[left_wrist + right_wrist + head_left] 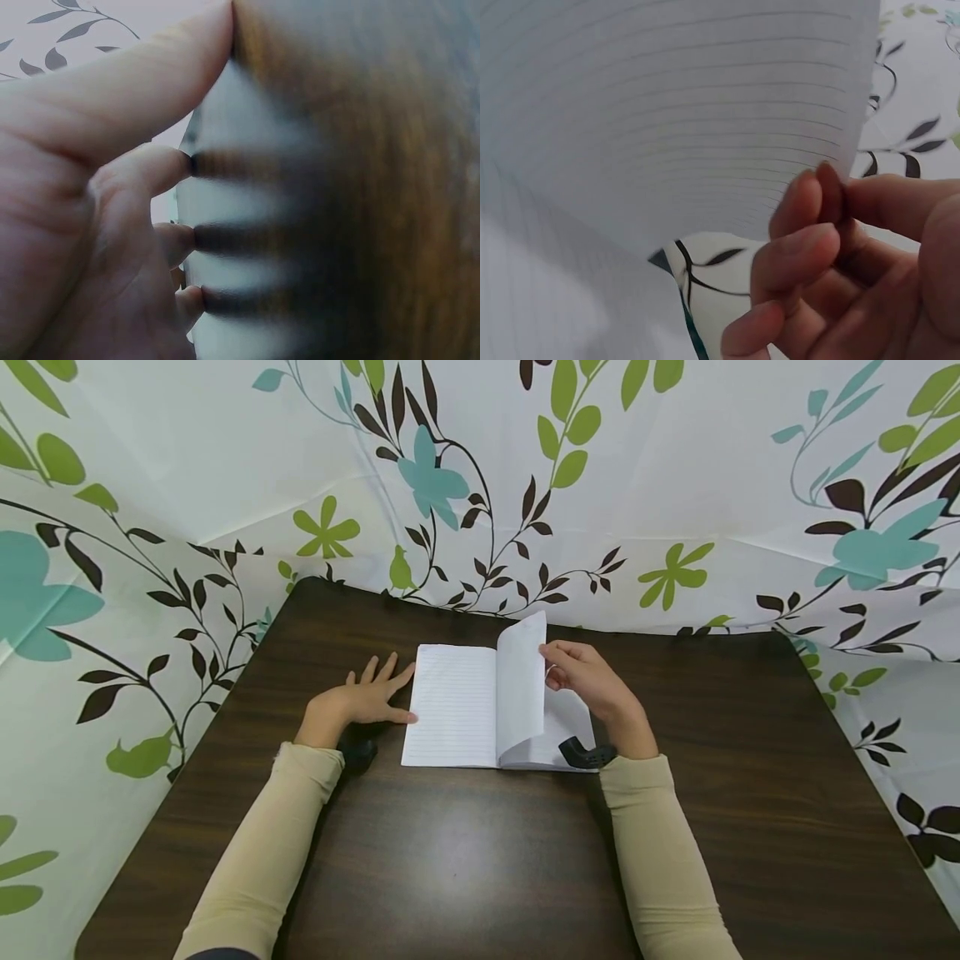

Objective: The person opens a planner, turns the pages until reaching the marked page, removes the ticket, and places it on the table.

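An open lined notebook [453,706] lies on the dark wooden table. One page [521,681] stands raised and curved near the middle of it. My right hand [588,681] pinches that page at its outer edge between thumb and fingers; in the right wrist view the lined page [727,97] bends away from the fingertips. My left hand [365,697] rests with fingers spread on the table, its thumb and index fingertips right at the notebook's left edge. In the left wrist view the left hand's fingertips [171,169] touch the dark tabletop.
The dark wooden table [457,860] reflects light near its front. A white cloth [675,468] with leaves, flowers and birds hangs behind the table and round its sides. Black wrist cameras sit at both cuffs, the right one [587,754] over the notebook's lower right corner.
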Demonstrator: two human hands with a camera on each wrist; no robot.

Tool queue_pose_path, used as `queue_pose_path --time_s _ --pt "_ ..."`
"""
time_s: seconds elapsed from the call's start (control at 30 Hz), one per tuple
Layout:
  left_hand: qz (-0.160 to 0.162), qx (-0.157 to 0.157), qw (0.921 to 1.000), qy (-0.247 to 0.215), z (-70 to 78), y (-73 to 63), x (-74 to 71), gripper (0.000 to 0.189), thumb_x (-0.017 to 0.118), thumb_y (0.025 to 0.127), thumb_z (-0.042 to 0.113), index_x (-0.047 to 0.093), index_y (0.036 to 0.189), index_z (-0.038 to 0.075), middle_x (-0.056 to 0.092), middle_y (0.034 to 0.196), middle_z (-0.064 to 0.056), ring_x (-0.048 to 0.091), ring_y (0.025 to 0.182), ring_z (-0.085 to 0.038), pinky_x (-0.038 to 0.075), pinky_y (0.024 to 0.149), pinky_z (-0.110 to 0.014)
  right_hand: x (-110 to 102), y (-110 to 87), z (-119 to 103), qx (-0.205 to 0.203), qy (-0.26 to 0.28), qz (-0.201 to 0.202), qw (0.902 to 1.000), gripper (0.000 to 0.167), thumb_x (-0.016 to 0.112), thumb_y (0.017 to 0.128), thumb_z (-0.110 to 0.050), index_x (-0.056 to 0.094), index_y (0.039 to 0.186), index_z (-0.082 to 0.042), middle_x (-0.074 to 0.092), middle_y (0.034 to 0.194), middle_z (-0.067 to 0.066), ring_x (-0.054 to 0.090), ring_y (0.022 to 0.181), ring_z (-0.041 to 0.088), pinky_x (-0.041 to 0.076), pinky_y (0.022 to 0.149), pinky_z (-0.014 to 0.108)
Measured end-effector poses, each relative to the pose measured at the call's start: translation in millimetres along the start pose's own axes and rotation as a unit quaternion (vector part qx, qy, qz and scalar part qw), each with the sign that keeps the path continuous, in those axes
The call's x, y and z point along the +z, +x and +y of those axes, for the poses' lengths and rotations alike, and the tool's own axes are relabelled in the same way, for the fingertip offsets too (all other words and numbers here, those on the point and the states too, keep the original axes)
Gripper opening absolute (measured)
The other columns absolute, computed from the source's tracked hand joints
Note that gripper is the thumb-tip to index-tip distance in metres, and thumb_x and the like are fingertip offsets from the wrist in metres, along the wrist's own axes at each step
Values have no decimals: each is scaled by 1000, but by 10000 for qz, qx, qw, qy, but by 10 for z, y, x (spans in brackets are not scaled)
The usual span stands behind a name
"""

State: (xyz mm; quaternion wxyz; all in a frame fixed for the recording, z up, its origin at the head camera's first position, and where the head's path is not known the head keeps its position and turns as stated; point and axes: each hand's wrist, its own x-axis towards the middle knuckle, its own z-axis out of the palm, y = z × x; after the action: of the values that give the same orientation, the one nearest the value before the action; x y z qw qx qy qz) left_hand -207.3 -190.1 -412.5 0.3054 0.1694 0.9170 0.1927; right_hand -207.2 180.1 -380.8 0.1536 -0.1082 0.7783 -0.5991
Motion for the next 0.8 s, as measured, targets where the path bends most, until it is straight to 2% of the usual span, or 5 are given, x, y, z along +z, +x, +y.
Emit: queue_pose_path --time_s 0.17,0.3,0.57,0.8 --pt "16 4 10000 22 3 5 -9 102 63 101 53 -3 169 15 -22 172 -23 -22 157 -52 -9 120 -79 137 40 -50 -152 116 58 9998 29 51 111 -26 59 93 -5 52 80 3 51 69 14 46 72 32" --pt "28 14 10000 8 -2 9 5 102 63 100 54 -2 169 15 -21 172 -23 -21 157 -53 -9 119 -79 228 60 -83 -228 88 42 9997 28 53 110 -27 60 93 -5 53 83 3 52 69 14 46 72 29" --pt "64 42 9999 143 -35 7 31 102 63 101 53 -2 169 14 -20 173 -22 -21 157 -52 -8 121 -78 375 119 -166 -226 -381 137 9989 28 54 109 -27 65 99 -3 59 85 3 55 68 14 50 74 31" --pt "77 -8 9999 77 -39 -5 29 102 63 100 53 -2 169 15 -20 173 -22 -21 157 -51 -8 121 -77 592 233 -217 -317 -533 116 9980 31 53 109 -27 65 96 -1 62 83 5 54 66 13 49 70 34"
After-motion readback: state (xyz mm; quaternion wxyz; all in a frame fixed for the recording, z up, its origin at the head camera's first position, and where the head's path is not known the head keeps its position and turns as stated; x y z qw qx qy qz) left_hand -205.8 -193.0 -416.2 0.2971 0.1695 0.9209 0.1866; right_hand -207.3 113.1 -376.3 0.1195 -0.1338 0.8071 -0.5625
